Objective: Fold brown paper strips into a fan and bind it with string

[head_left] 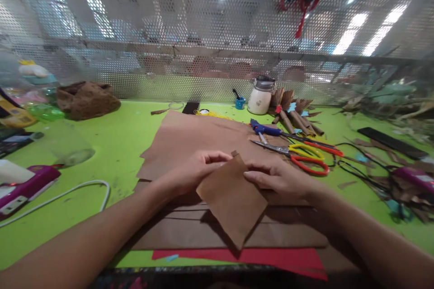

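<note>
A square of brown paper (pixel 233 203) is held up with one corner toward me and the opposite corner away. At that far corner a small folded or rolled bit shows. My left hand (pixel 201 169) pinches the upper left edge, its fingers closed. On the upper right edge my right hand (pixel 274 174) grips with the thumb on top, the other fingers partly hidden behind the paper. Beneath both hands lie large brown paper sheets (pixel 190 135), stacked and overlapping. Scissors (pixel 291 153) with yellow and orange handles and a blue glue gun (pixel 264 128) rest just beyond my right hand.
Red paper (pixel 271 259) lies at the near edge of the green table (pixel 125 131). Behind stand a white jar (pixel 260 97), a small blue pot (pixel 240 102) and rolled brown paper pieces (pixel 294 115). Left are a purple power strip (pixel 30 187) and white cable (pixel 91 183); black cords (pixel 359 171) lie right.
</note>
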Motion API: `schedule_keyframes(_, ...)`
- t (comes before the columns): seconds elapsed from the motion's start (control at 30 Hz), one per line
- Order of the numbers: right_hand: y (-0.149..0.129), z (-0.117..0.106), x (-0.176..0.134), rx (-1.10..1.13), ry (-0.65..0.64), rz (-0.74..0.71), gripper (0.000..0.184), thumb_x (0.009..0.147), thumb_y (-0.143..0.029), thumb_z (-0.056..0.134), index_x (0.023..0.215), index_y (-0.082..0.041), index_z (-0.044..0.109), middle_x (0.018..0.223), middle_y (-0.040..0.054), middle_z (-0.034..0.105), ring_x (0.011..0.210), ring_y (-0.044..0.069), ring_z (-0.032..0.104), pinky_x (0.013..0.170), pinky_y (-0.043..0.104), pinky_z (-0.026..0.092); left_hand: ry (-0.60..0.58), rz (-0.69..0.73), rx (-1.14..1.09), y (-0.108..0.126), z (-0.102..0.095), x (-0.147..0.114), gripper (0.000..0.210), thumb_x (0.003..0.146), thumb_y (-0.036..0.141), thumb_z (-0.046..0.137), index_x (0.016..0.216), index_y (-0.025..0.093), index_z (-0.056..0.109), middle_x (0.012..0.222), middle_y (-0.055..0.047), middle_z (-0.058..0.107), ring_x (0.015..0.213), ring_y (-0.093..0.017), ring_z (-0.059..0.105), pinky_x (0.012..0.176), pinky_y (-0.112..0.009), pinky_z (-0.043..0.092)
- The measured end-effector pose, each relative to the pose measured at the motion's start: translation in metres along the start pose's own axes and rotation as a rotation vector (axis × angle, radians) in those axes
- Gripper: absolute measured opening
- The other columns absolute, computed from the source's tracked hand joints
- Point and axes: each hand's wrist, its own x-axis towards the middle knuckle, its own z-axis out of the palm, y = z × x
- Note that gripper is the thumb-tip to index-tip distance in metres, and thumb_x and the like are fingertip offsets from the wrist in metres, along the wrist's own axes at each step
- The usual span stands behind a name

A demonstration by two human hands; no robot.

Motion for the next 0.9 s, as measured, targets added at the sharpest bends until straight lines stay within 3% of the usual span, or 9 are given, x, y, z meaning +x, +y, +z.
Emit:
schedule_keyframes(0.1,0.008,-0.004,0.008,-0.235,-0.026,-0.027,0.029,0.092,-0.036,0.045,0.098,-0.018,0.067,0.088,0.0048,0.070,0.087,0.020,0.062,0.076,0.027,0.049,0.146,0.045,0.053,0.000,-0.002,0.004,0.038,0.086,0.046,0.051,0.109,0.016,0.059,0.089,-0.004,0.062,0.070,-0.011,0.055,0.064,-0.023,0.043)
schedule_keyframes(0.27,0.005,0.005,0.014,-0.505,0.007,-0.109,0.025,0.093,-0.027,0.041,0.097,-0.020,0.065,0.098,0.0075,0.067,0.097,0.020,0.060,0.083,0.030,0.044,0.188,0.317,0.762,-0.013,0.005,0.006,0.030,0.087,0.040,0.052,0.104,0.018,0.064,0.098,-0.006,0.064,0.092,-0.018,0.054,0.084,-0.032,0.041)
schedule_keyframes(0.37,0.005,0.012,0.015,-0.662,0.055,-0.094,0.025,0.094,-0.027,0.041,0.094,-0.017,0.064,0.093,0.0090,0.065,0.089,0.020,0.059,0.078,0.030,0.043,0.171,0.414,1.001,-0.024,0.007,0.008,0.029,0.092,0.035,0.046,0.095,0.016,0.067,0.090,-0.008,0.063,0.087,-0.018,0.053,0.082,-0.031,0.041)
schedule_keyframes(0.63,0.020,0.011,0.015,-0.780,0.055,-0.112,0.022,0.094,-0.020,0.043,0.094,-0.015,0.063,0.091,0.0083,0.060,0.083,0.017,0.056,0.073,0.027,0.040,0.194,0.414,1.072,-0.037,-0.005,0.016,0.027,0.090,0.034,0.050,0.088,0.016,0.070,0.082,-0.006,0.057,0.079,-0.016,0.052,0.069,-0.027,0.040)
schedule_keyframes(0.9,0.029,0.015,0.024,-0.932,0.035,-0.147,0.020,0.094,-0.021,0.044,0.089,-0.013,0.061,0.088,0.0087,0.060,0.079,0.017,0.054,0.069,0.027,0.039,0.174,0.449,1.045,-0.045,-0.005,0.020,0.020,0.090,0.032,0.050,0.092,0.019,0.066,0.082,-0.003,0.056,0.079,-0.014,0.052,0.070,-0.026,0.040)
